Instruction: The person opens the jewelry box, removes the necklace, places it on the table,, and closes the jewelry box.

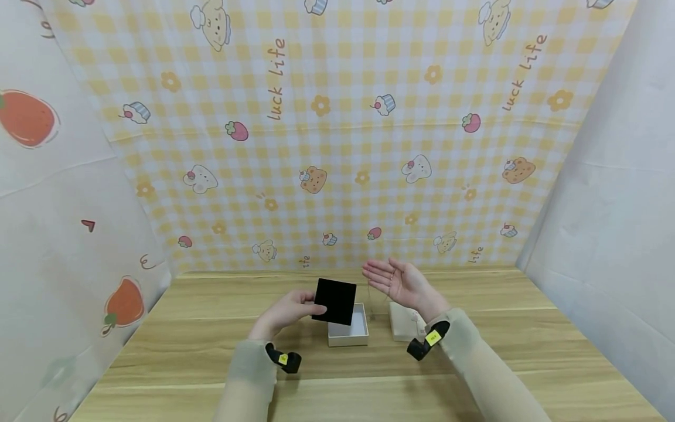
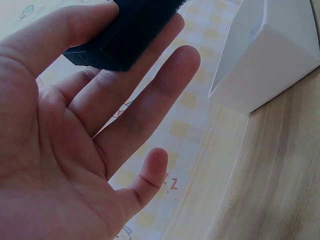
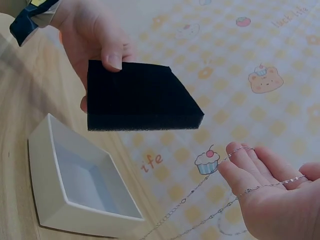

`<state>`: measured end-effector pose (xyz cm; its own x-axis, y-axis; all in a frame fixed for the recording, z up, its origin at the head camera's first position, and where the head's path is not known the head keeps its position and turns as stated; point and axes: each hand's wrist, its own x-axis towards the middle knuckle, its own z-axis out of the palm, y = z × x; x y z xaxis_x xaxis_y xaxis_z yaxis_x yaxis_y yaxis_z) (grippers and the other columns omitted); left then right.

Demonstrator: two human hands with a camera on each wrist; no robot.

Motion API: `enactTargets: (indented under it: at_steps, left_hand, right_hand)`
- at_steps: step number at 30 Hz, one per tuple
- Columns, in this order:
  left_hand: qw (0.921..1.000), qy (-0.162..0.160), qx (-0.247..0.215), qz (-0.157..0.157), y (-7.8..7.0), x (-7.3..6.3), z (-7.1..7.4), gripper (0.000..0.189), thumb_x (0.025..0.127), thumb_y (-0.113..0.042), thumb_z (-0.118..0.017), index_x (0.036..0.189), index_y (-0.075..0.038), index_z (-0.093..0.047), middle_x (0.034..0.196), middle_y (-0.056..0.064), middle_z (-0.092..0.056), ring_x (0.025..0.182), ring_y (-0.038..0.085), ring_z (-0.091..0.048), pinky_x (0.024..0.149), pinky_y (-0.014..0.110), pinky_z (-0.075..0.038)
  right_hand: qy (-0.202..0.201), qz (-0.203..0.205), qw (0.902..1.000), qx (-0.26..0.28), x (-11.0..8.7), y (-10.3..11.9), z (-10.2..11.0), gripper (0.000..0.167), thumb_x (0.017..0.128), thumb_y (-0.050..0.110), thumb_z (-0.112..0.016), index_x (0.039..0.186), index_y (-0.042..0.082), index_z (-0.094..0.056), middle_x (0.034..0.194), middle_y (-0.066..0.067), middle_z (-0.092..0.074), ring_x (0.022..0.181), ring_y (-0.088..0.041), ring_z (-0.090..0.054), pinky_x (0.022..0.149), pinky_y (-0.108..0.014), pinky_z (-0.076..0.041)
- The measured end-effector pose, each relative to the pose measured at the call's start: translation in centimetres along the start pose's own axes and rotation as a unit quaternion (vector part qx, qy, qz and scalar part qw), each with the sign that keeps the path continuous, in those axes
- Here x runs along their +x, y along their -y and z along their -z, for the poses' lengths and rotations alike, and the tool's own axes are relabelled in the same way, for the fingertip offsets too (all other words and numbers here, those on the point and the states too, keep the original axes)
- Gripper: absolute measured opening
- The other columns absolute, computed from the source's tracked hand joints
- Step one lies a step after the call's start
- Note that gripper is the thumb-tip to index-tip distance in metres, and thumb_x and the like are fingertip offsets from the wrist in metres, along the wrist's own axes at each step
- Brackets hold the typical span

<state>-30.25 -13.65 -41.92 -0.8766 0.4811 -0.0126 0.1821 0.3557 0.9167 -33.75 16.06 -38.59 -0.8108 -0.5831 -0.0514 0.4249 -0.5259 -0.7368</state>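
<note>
My left hand (image 1: 287, 313) pinches a square black foam pad (image 1: 336, 302) at its edge, thumb on the top face and fingers beneath. The pad is held tilted above a small white open box (image 1: 348, 340), partly covering it in the head view. A fine silver chain necklace (image 3: 247, 190) loops over my right hand (image 1: 403, 284), whose palm faces up with the fingers extended. Two strands of the chain hang down from that hand past the box, as the right wrist view shows; their lower ends run out of that frame.
A white box lid (image 1: 402, 322) with a faint printed drawing lies on the wooden table (image 1: 348, 387), right of the box and partly behind the right wrist. A yellow checked cloth (image 1: 343, 146) hangs at the table's back edge, with white cloths at both sides.
</note>
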Motion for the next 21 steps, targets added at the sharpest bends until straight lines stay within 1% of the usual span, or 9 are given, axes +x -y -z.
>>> enactTargets:
  at_steps: [4,8,14,21]
  left_hand:
    - [1.0,0.0,0.007,0.001,-0.04,0.02,-0.06,0.026,0.091,-0.027,-0.066,0.105,-0.006,-0.07,0.102,0.0,-0.071,0.104,0.015,-0.057,0.101,0.055,-0.035]
    - [0.9999,0.0,0.012,-0.002,0.02,0.07,-0.1,0.025,0.09,-0.028,-0.066,0.104,-0.006,-0.07,0.1,0.0,-0.071,0.101,0.015,-0.057,0.1,0.054,-0.036]
    - [1.0,0.002,0.005,-0.007,0.12,0.08,-0.1,0.028,0.09,-0.026,-0.066,0.108,-0.005,-0.07,0.104,0.003,-0.072,0.107,0.018,-0.058,0.102,0.056,-0.035]
    - [1.0,0.003,0.002,-0.006,0.01,-0.01,-0.26,0.029,0.09,-0.026,-0.067,0.11,-0.005,-0.07,0.105,0.003,-0.071,0.109,0.019,-0.058,0.102,0.056,-0.035]
  right_hand:
    - [0.006,0.001,1.0,0.006,-0.12,0.13,-0.22,0.057,0.107,0.029,-0.011,0.15,-0.008,-0.004,0.158,-0.024,-0.003,0.145,-0.032,-0.008,0.115,-0.037,-0.017]
    - [0.009,0.001,0.9999,0.009,-0.3,0.18,-0.54,0.057,0.108,0.029,-0.013,0.151,-0.008,-0.005,0.157,-0.024,-0.006,0.145,-0.032,-0.01,0.115,-0.037,-0.018]
    - [0.006,0.002,1.0,0.002,-0.31,0.11,-0.63,0.057,0.108,0.03,-0.014,0.15,-0.008,-0.009,0.155,-0.024,-0.012,0.144,-0.032,-0.014,0.114,-0.038,-0.021]
    - [-0.004,0.0,1.0,0.0,-0.08,0.24,-0.01,0.058,0.107,0.031,-0.013,0.151,-0.007,-0.008,0.157,-0.024,-0.004,0.144,-0.032,-0.014,0.114,-0.037,-0.02]
